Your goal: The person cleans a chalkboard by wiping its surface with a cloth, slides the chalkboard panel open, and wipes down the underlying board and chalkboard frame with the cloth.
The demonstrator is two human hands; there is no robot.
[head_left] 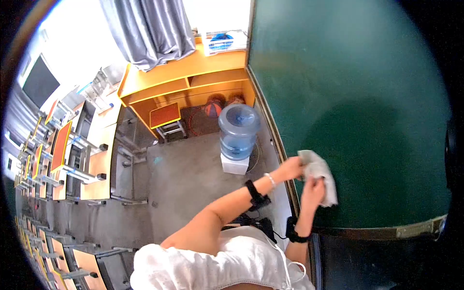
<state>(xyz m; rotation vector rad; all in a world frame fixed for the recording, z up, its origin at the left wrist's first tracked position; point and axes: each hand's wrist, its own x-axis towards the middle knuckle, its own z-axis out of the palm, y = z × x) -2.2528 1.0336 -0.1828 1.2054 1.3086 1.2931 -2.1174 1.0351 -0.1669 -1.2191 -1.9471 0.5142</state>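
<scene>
A light grey cloth (320, 171) is held in front of the green chalkboard (367, 159), near the board's left edge. My left hand (291, 168) grips the cloth's upper left part with its fingers closed. Just below and to the right, my right hand (313, 192) has its fingers closed on the lower part of the same cloth. Both wrists wear black bands, and a pale bracelet circles the left one. Whether the cloth touches the board cannot be made out.
A blue water bottle (239, 133) stands on a white dispenser (235, 164) left of the board. Behind it is a wooden shelf unit (181, 79) with a stool (166, 116) and balls. Desks (99, 169) with upturned stools fill the left side.
</scene>
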